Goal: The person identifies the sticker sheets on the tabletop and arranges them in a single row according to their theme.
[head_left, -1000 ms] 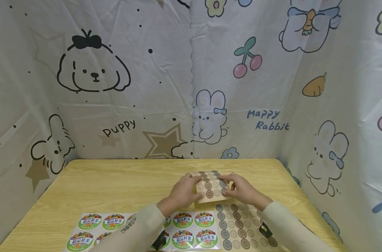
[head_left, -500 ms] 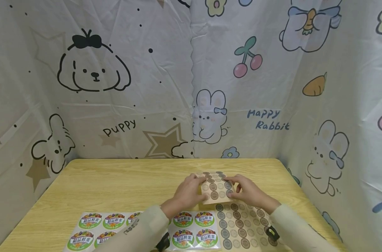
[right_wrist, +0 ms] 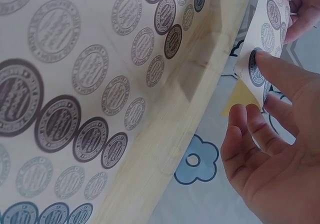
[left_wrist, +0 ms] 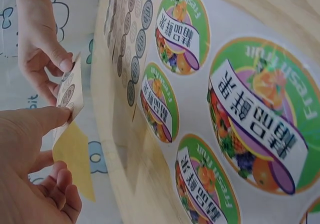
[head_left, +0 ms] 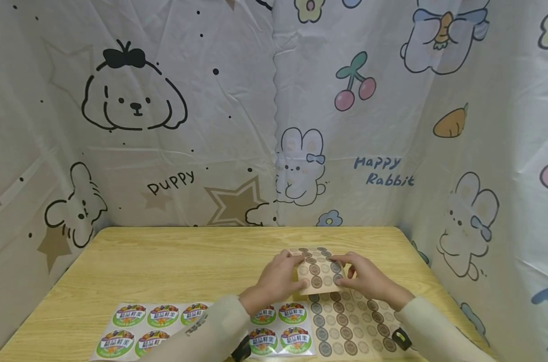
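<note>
A small tan sheet of round stamp-like stickers [head_left: 316,281] is held raised above the table between both hands. My left hand [head_left: 276,275] pinches its left edge between thumb and fingers. On the right edge, my right hand [head_left: 369,276] has the same kind of pinch. A yellow piece [left_wrist: 75,154] shows behind the sheet in both wrist views; whether it is the sheet's backing I cannot tell. Below the hands lies a larger tan sheet of round stickers [head_left: 354,327], flat on the table. Left of it are glossy fruit-label stickers [head_left: 295,340] on white backing, partly covered by the left sleeve.
The wooden table [head_left: 165,266] extends behind and left of the hands. A cloth curtain [head_left: 238,125] with cartoon drawings surrounds its back and sides. A black wrist strap [head_left: 401,339] shows at the right sleeve.
Both hands have shifted steadily to the right, carrying the small tan sheet with them. The sheets lying on the table stay in place.
</note>
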Action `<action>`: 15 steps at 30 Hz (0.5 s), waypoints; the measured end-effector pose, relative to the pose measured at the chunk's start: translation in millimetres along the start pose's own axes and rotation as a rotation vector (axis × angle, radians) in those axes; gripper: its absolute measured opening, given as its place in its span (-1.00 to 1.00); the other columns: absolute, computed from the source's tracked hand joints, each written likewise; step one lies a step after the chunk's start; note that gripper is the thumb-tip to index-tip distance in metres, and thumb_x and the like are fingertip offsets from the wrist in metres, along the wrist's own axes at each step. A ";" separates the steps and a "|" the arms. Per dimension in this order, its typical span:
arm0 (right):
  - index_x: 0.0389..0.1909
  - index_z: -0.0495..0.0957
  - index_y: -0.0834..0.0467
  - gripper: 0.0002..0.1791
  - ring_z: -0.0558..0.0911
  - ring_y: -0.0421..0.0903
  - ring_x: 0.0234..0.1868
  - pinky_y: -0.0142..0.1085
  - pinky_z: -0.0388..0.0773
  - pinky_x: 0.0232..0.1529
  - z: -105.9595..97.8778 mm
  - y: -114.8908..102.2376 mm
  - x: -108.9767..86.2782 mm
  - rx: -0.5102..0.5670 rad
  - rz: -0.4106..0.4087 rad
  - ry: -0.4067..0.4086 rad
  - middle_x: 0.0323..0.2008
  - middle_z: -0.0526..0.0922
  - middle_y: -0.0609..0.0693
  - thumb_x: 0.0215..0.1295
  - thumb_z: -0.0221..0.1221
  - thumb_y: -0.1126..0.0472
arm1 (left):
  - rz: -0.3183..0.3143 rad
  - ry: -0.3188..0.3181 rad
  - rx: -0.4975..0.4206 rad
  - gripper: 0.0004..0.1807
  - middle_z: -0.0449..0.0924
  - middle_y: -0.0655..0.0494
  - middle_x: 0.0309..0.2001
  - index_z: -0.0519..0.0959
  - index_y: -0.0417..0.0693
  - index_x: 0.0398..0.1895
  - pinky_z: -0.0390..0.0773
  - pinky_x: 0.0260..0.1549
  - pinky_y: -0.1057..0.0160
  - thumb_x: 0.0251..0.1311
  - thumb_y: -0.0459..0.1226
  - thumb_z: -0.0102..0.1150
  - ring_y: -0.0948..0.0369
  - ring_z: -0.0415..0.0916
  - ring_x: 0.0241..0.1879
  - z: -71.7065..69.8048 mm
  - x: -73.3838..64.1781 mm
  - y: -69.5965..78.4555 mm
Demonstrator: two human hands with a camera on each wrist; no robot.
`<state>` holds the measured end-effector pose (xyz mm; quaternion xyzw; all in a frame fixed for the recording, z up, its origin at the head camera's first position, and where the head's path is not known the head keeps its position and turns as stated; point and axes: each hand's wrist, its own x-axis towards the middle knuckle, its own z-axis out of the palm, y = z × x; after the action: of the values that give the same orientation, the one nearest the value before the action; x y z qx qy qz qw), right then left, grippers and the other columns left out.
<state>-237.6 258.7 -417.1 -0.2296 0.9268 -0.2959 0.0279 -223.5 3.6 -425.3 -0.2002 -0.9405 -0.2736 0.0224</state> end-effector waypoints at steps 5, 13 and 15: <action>0.32 0.50 0.23 -0.38 0.49 -0.20 -0.31 -0.40 0.48 -0.33 -2.1 3.4 -3.2 0.002 0.013 0.010 0.01 0.60 0.12 0.24 0.38 0.19 | -0.009 -0.001 -0.001 -0.32 0.49 0.10 -0.10 0.52 0.00 0.34 0.36 -0.40 0.40 0.12 -0.07 0.46 0.30 0.29 -0.33 3.3 1.7 5.2; 0.30 0.52 0.20 -0.42 0.47 -0.23 -0.34 -0.40 0.48 -0.41 -7.0 8.5 -12.1 -0.011 0.038 0.022 -0.01 0.59 0.10 0.26 0.36 0.21 | -0.002 -0.014 0.026 -0.34 0.52 0.08 -0.07 0.54 0.02 0.32 0.42 -0.34 0.37 0.13 -0.06 0.46 0.28 0.35 -0.28 9.1 2.2 16.1; 0.30 0.52 0.21 -0.42 0.48 -0.23 -0.35 -0.39 0.48 -0.44 -8.8 9.3 -13.8 -0.011 0.043 0.025 0.00 0.60 0.12 0.25 0.37 0.21 | 0.004 -0.013 0.031 -0.34 0.52 0.09 -0.08 0.55 0.03 0.32 0.41 -0.35 0.38 0.12 -0.06 0.46 0.28 0.34 -0.28 9.7 2.4 18.7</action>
<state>-230.7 276.2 -416.2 -0.2063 0.9333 -0.2932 0.0214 -217.8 23.9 -423.7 -0.2036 -0.9443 -0.2578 0.0201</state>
